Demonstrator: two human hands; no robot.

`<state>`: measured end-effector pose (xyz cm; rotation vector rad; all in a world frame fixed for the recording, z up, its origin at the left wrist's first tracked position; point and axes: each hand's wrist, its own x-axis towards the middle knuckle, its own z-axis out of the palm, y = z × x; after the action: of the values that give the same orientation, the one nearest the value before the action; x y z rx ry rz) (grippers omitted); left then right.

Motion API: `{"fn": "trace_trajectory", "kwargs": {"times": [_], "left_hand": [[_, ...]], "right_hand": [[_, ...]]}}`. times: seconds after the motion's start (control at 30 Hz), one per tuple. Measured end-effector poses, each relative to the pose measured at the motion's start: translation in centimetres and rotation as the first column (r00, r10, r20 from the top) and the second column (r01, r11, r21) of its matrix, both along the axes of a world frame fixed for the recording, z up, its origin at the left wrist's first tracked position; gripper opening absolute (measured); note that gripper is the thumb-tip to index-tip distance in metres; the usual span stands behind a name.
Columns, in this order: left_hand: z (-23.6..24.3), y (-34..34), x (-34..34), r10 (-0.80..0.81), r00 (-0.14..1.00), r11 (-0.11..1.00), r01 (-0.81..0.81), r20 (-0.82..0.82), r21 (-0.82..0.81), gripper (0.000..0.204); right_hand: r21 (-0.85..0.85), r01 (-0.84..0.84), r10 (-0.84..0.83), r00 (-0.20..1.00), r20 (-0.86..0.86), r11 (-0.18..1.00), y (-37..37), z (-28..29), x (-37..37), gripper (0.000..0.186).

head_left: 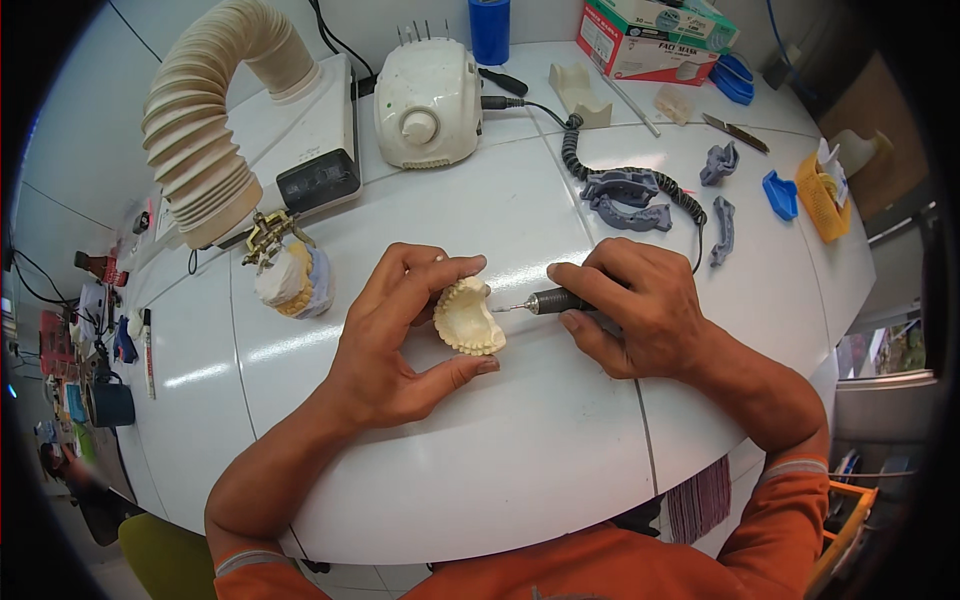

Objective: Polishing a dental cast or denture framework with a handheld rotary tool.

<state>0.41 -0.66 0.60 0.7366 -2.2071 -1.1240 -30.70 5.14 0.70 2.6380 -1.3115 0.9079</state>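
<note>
A cream dental cast (467, 318) with a horseshoe row of teeth is gripped between the thumb and fingers of my left hand (398, 335). My right hand (640, 308) pinches a black rotary handpiece (560, 301) like a pen. Its thin metal bur (511, 307) points left at the open side of the cast; whether the tip touches the plaster I cannot tell. From the handpiece a coiled black cord (577, 150) runs back to a cream control box (427, 105) with a round knob.
Beyond my left hand stands a mounted cast (296, 284) on a brass articulator, below a ribbed suction hose (195, 130). Grey impression pieces (625, 190) lie behind my right hand. Farther right are a knife (735, 132), a blue tray (780, 195) and a yellow basket (823, 197).
</note>
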Motion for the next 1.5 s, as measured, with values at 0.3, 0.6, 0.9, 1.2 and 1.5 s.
{"fn": "trace_trajectory", "kwargs": {"times": [0.3, 0.6, 0.9, 1.2, 1.5], "left_hand": [[0.12, -0.47, -0.42, -0.009, 0.999, 0.997, 0.006, -0.044, -0.081, 0.083], [0.11, -0.3, -0.4, 0.016, 0.996, 0.998, -0.011, -0.083, 0.054, 0.073], [0.16, -0.57, -0.4, -0.019, 0.995, 1.0, 0.02, -0.099, 0.012, 0.067], [0.06, -0.64, -0.46, -0.021, 0.995, 0.999, 0.023, -0.097, 0.024, 0.066], [0.1, -0.62, -0.39, -0.018, 0.996, 0.999, 0.021, -0.087, 0.038, 0.065]], "right_hand": [[-0.028, -0.002, 0.002, 1.0, -0.002, 1.0, -0.29, -0.2, 0.17, 0.036], [-0.019, 0.023, -0.023, 0.999, -0.025, 1.0, -0.28, 0.1, 0.36, 0.038], [-0.053, 0.057, -0.059, 0.998, -0.037, 0.997, -0.43, -0.45, 0.62, 0.037], [-0.061, 0.051, -0.054, 0.997, -0.047, 0.997, -0.52, -0.51, 0.55, 0.037], [-0.061, 0.047, -0.05, 0.998, -0.035, 0.997, -0.48, -0.53, 0.49, 0.037]]}}
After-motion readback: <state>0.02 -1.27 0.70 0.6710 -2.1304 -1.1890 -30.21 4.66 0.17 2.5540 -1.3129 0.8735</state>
